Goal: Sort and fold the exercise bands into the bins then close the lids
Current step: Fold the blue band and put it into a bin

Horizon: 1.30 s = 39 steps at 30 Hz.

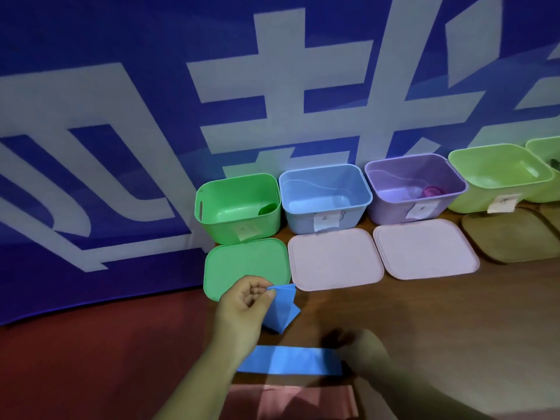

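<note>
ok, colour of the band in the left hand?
Blue. The left hand pinches the folded band; head view shows it.

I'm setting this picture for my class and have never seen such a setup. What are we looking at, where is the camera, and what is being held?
There is no machine here. A person works with bare hands, and the single picture comes from a camera worn on their head, looking down. On the wooden surface stand four open bins: a green bin, a blue bin, a purple bin and a lime bin. Lids lie in front of them. The left hand pinches a folded blue band. The right hand is at the end of a flat blue band; shadow hides whether it grips. A pink band lies nearest the camera.
</note>
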Each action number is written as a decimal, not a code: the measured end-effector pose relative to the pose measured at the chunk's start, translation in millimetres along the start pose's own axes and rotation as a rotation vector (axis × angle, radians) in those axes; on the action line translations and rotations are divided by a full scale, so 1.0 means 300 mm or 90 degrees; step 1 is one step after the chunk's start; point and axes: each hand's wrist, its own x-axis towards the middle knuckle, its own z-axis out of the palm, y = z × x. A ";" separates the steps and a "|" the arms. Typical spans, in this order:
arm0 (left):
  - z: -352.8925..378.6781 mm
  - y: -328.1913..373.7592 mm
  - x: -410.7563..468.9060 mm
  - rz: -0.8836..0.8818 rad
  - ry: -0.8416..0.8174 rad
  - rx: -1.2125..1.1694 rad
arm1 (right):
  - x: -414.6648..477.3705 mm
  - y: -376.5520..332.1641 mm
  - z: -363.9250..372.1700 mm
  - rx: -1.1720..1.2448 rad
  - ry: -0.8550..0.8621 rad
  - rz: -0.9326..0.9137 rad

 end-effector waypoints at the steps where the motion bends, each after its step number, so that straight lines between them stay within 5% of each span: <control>1: -0.010 -0.008 0.001 -0.004 -0.007 0.006 | -0.004 -0.004 0.017 -0.026 0.001 0.003; 10: -0.052 -0.013 0.018 -0.014 -0.043 0.025 | -0.008 -0.032 0.060 0.018 0.066 0.093; 19: -0.031 0.119 0.027 0.056 -0.093 -0.007 | -0.106 -0.201 -0.206 0.310 0.007 -0.027; 31: 0.235 0.387 -0.026 0.170 -0.171 -0.056 | -0.343 -0.353 -0.640 0.359 0.142 -0.260; 39: 0.410 0.549 -0.104 0.258 -0.229 -0.053 | -0.486 -0.375 -0.814 0.484 0.102 -0.328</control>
